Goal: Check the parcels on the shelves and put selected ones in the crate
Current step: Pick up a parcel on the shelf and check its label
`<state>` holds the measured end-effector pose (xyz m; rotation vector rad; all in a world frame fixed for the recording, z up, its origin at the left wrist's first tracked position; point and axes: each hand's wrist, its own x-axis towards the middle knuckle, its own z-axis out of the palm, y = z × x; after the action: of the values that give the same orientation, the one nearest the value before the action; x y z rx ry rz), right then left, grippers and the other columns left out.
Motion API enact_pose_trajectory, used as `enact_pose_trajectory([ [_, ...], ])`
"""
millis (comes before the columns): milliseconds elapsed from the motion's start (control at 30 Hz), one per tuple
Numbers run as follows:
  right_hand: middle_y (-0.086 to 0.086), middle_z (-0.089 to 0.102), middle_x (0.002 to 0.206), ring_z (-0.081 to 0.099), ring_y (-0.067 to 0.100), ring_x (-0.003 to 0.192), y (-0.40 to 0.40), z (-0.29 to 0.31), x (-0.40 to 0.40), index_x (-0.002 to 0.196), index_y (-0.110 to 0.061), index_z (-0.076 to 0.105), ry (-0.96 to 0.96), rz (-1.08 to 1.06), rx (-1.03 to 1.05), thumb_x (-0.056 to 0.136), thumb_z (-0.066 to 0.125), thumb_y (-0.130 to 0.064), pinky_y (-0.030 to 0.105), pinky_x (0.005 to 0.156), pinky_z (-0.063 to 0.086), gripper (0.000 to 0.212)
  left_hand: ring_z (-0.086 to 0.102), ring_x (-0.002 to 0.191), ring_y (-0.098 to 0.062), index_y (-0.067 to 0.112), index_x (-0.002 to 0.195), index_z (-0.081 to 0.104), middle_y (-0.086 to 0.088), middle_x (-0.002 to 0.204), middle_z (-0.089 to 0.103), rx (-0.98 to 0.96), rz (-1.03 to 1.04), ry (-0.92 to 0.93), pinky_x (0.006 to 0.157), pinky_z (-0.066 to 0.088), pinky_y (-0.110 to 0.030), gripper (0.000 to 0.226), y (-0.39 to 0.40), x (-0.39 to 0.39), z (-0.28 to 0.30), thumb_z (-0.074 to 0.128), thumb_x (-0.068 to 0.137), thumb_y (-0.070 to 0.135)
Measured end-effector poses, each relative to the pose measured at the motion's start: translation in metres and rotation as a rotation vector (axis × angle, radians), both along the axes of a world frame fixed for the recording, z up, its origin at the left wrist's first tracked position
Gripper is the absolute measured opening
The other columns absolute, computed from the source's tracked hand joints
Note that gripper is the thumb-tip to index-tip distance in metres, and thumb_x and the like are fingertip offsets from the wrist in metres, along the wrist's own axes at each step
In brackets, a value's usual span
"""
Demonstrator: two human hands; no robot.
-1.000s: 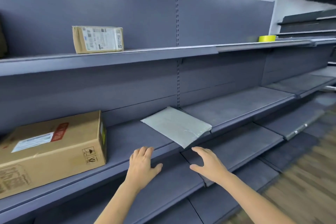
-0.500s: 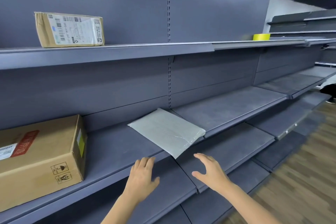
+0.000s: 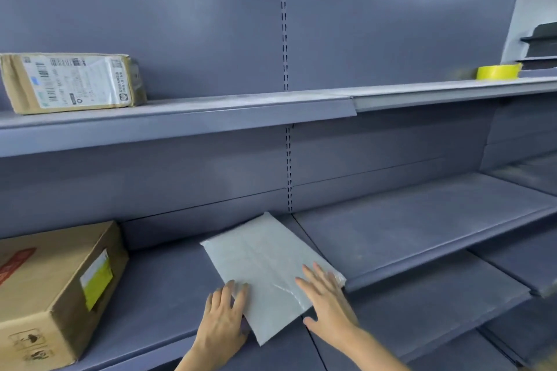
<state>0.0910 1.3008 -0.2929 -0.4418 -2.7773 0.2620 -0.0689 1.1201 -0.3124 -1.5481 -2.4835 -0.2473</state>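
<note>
**Head view: both hands at the grey mailer, lift not started**

Grey mailer (image 3: pixel 268 274) lies flat on the middle shelf (image 3: pixel 422 229), turned diagonal, its near corner poking past the shelf lip toward the person.

Left hand (image 3: pixel 223 319) is at the mailer's near-left edge. Its fingers (image 3: pixel 233 295) are straight and loosely together, tips on or just over the edge; can't tell whether they've gone under. Right hand (image 3: pixel 327 301) lies flat on the mailer's near-right part, fingers (image 3: pixel 313 277) spread, pressing or just resting. Neither hand pinches anything yet.

How I'd do this step:
- Use the overhanging corner between the two hands. Thumb under, fingers on top, no need to scrape it off the shelf.
- Film looks slick and crinkled under the right fingers, so likely to slip under a flat palm. Grip both long edges.
- No label on the face showing, so probably flip it to check before deciding.
- Mailer is thin and looks floppy; support both sides so it doesn't fold.

Crate is not in frame, so the drop-off spot is unknown from here.

Left of the left hand: a big cardboard box (image 3: pixel 51 289) on the same shelf, well apart. Above it, a small labelled box (image 3: pixel 70 83) on the top shelf. Tape roll (image 3: pixel 498 72) far up-right. None of them obstruct the lift.
</note>
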Motion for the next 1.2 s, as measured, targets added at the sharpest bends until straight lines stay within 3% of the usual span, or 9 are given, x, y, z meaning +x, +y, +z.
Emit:
enact_pose_trajectory([
  [100,-0.004,0.006,0.156,-0.006,0.020,0.145,0.012,-0.009,-0.024,0.145,-0.019,0.025,0.039,0.072,0.010,0.079,0.058,-0.011,0.026,0.107,-0.029,0.075,0.051,0.081,-0.021,0.016,0.110,0.047,-0.006,0.107,0.045,0.104,-0.017,0.022,0.063,0.054,-0.025,0.075,0.007,0.002,-0.001,0.073,0.042,0.034],
  [233,-0.007,0.061,0.123,0.059,0.011,0.115,0.017,-0.028,-0.039,0.114,-0.022,0.054,-0.041,0.133,0.067,0.024,0.084,-0.031,0.027,0.111,0.005,0.096,0.041,0.083,-0.016,0.018,0.109,0.049,-0.001,0.108,0.044,0.169,0.041,0.031,0.064,0.053,-0.021,0.072,0.014,0.006,-0.004,0.078,0.044,0.029],
  [300,-0.006,0.070,0.107,0.067,0.012,0.100,0.016,-0.032,-0.042,0.103,-0.023,0.064,-0.010,0.140,0.013,0.012,0.084,-0.026,0.029,0.109,0.014,0.093,0.048,0.082,-0.017,0.020,0.108,0.051,0.000,0.108,0.045,0.180,0.082,0.026,0.064,0.053,-0.021,0.069,0.014,0.010,-0.002,0.079,0.045,0.027],
  [433,-0.006,0.072,0.102,0.066,0.011,0.099,0.011,-0.023,-0.034,0.094,-0.019,0.074,0.143,0.161,0.024,0.023,0.084,-0.010,0.016,0.109,0.013,0.071,0.060,0.080,-0.024,0.021,0.107,0.050,0.000,0.111,0.048,0.236,0.064,-0.062,0.063,0.052,-0.022,0.041,0.007,0.016,0.009,0.053,0.067,0.031],
  [500,-0.004,0.072,0.102,0.059,0.010,0.104,0.008,-0.016,-0.028,0.095,-0.015,0.074,0.267,0.185,0.040,0.038,0.076,-0.004,0.014,0.109,0.015,0.057,0.054,0.101,-0.027,0.023,0.119,0.050,0.000,0.124,0.052,0.264,0.061,-0.157,0.079,0.049,-0.023,0.044,0.002,0.016,0.022,0.046,0.075,0.032],
  [633,0.000,0.073,0.097,0.061,0.014,0.100,-0.006,0.012,-0.018,0.092,-0.009,0.075,0.503,0.203,0.111,0.065,0.044,-0.006,0.019,0.106,0.028,0.041,0.046,0.110,-0.020,0.016,0.123,0.058,0.005,0.127,0.054,0.408,0.063,-0.199,0.093,0.036,-0.018,0.038,-0.015,0.013,0.045,0.062,0.085,0.016],
  [900,0.004,0.074,0.081,0.066,0.017,0.077,-0.042,0.092,-0.004,0.082,-0.004,0.074,0.941,0.189,0.212,0.074,0.048,-0.001,0.032,0.071,0.051,0.027,0.046,0.104,-0.007,0.015,0.117,0.060,0.011,0.113,0.058,0.581,0.043,-0.205,0.088,0.032,-0.016,0.038,-0.054,0.015,0.113,0.070,0.081,0.023],
  [1067,-0.004,0.069,0.074,0.057,0.008,0.072,-0.060,0.132,0.011,0.081,-0.005,0.072,1.001,0.157,-0.064,0.086,0.054,-0.027,0.014,0.062,0.043,0.029,0.049,0.094,-0.010,0.013,0.115,0.061,0.014,0.101,0.053,0.618,0.154,-0.239,0.082,0.039,-0.026,0.041,-0.091,0.018,0.145,0.073,0.078,0.027],
  [1200,-0.001,0.059,0.057,0.048,0.009,0.054,-0.068,0.152,0.023,0.081,-0.016,0.068,0.962,0.016,-0.487,0.084,0.059,-0.028,0.014,0.048,0.036,0.015,0.054,0.078,-0.006,0.018,0.101,0.063,0.013,0.084,0.058,0.647,0.235,-0.395,0.062,0.037,-0.013,0.031,-0.122,0.014,0.155,0.075,0.074,0.027],
])
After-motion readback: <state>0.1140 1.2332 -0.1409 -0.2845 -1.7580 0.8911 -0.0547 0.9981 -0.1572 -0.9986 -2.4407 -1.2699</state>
